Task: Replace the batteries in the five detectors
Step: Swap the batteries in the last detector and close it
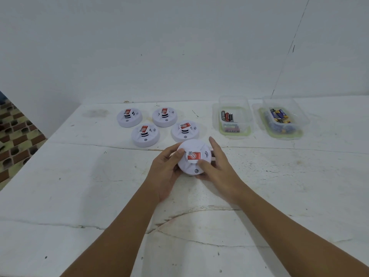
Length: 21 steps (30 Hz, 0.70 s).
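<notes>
A round white detector (192, 156) with a red label sits face-up at mid-desk, four matching detectors (157, 123) grouped just behind it to the left, while behind to its right lie red-black batteries (227, 116) and, farther right, blue-yellow batteries (279, 116).

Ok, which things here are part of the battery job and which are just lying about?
Job: held detector in left hand and right hand; four detectors on the table; left tub and right tub of batteries.
Lying about: table, wall.
</notes>
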{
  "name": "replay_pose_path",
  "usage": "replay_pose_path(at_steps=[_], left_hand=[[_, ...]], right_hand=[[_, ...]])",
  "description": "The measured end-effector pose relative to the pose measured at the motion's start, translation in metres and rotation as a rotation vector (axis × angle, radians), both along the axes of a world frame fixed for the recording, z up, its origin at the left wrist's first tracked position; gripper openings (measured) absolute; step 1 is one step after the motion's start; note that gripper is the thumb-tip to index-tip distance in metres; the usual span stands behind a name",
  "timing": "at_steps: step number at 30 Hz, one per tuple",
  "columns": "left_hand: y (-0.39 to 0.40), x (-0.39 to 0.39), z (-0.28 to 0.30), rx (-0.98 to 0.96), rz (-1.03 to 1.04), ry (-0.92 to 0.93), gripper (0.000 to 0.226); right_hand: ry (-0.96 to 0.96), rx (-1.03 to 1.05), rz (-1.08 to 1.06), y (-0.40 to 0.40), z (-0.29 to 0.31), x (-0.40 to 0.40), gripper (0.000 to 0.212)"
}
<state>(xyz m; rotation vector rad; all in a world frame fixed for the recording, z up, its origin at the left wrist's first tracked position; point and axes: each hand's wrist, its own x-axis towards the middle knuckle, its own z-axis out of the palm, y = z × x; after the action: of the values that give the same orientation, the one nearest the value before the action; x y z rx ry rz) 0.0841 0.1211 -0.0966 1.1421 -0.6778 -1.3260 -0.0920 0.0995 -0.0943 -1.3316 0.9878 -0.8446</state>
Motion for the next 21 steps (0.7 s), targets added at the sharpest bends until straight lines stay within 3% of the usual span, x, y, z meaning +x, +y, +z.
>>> replay_pose_path(at_steps=[3, 8, 13, 17, 21], left_hand=[[-0.001, 0.001, 0.01, -0.021, 0.035, -0.003, 0.035], [-0.025, 0.011, 0.044, -0.051, 0.03, -0.077, 0.029], [-0.065, 0.02, 0.076, -0.049, -0.01, -0.231, 0.03], [-0.104, 0.032, 0.088, -0.01, -0.034, -0.435, 0.05], [-0.122, 0.038, 0.087, 0.031, -0.001, -0.57, 0.054]], right_hand=[[0.329, -0.367, 0.012, 0.001, 0.0, 0.0, 0.105], [0.59, -0.669, -0.013, -0.027, 0.026, 0.013, 0.104], [0.711, -0.682, -0.025, -0.076, 0.057, 0.029, 0.111], [0.804, -0.63, -0.034, -0.124, 0.075, 0.04, 0.111], [0.998, -0.62, -0.071, -0.169, 0.084, 0.051, 0.097]])
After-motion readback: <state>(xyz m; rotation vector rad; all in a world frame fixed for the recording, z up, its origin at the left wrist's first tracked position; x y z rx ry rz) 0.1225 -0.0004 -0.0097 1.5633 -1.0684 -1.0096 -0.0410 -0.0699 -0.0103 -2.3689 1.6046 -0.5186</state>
